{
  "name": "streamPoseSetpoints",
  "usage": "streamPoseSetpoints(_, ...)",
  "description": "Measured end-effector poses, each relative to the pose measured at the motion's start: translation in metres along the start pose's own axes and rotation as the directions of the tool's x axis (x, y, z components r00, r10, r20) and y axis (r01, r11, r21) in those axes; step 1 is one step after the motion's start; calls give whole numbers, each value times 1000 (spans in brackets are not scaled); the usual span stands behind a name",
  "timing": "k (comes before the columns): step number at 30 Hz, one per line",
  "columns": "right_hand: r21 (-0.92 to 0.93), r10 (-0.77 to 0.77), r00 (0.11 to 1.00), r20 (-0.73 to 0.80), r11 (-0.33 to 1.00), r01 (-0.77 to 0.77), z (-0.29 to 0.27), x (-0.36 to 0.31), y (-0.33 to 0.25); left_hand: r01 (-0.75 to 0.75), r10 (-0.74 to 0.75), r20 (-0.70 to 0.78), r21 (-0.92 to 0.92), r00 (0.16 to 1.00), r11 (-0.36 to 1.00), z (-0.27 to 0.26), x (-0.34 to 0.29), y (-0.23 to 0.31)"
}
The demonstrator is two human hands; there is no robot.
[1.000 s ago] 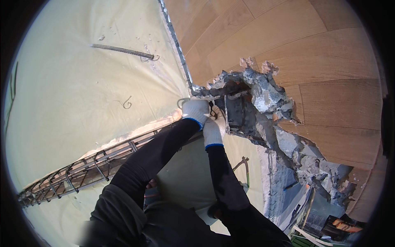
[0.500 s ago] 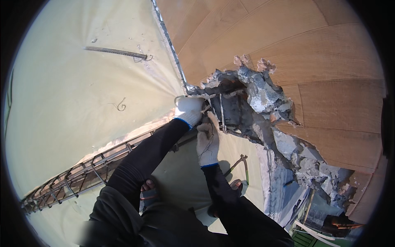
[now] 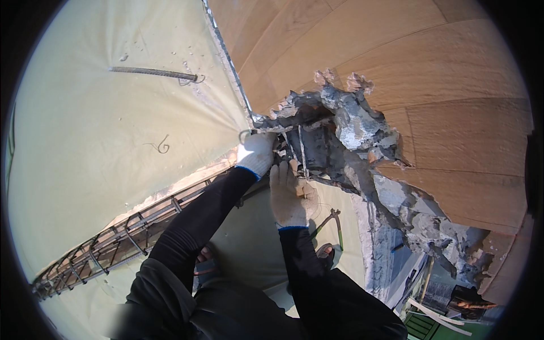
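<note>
My left hand (image 3: 256, 153), in a white knit glove with a blue cuff, reaches to the steel bars (image 3: 302, 150) at the corner of the broken concrete. Its fingertips are hidden among the bars, so its grip does not show. Just below, my right hand (image 3: 290, 198), in a matching glove soiled brown, has its fingers stretched up toward the same bars. Beside its thumb a thin wire (image 3: 324, 205) curls out; whether the hand holds the wire is unclear. Pincers with green handles (image 3: 334, 218) lie on the pale sheet right of that hand.
Jagged broken concrete (image 3: 362, 127) edges the brown wood-look panels (image 3: 453, 73) on the right. A rebar cage (image 3: 113, 243) runs to the lower left. From the pale sheeting (image 3: 73, 136) a bent rebar (image 3: 153, 72) sticks out. My feet stand below my hands.
My right hand has turned and its fingers have straightened; the wire that hung across it now shows beside its thumb. My left hand stays at the bars. The view has shifted slightly.
</note>
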State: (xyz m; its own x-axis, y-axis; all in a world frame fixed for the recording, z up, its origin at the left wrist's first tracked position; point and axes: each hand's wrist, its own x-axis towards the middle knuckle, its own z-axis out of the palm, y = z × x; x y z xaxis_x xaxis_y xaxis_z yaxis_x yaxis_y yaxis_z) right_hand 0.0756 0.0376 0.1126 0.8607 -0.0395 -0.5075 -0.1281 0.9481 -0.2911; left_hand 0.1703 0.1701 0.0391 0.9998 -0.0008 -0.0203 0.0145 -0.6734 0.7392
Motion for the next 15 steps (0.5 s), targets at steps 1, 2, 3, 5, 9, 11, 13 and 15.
streamPoseSetpoints(1,6,-3,999,-36,1000,3,2,-1,-1,0,0,-2,-4,1000,1000,2,1,-1)
streamPoseSetpoints(2,17,-3,999,-51,1000,4,2,-1,-2,1,-1,-5,-7,1000,1000,3,2,-2)
streamPoseSetpoints(3,23,9,999,-36,1000,-8,-1,-1,-5,-2,2,-6,-12,1000,1000,3,3,-1)
streamPoseSetpoints(5,25,51,998,25,998,-52,-13,1,-11,1,-1,-4,-26,1000,1000,3,1,-1)
streamPoseSetpoints(9,-733,-219,916,335,550,400,-42,4,6,-6,5,-6,-46,1000,999,5,3,-3)
streamPoseSetpoints(11,-803,-228,884,407,373,466,-56,3,10,-8,7,-31,-46,999,999,5,2,-5)
streamPoseSetpoints(13,-756,-204,920,335,524,392,-58,2,8,-2,0,-33,-54,999,999,3,1,-1)
streamPoseSetpoints(15,-584,-133,971,197,780,225,-54,5,0,20,-21,-17,-57,1000,998,2,0,1)
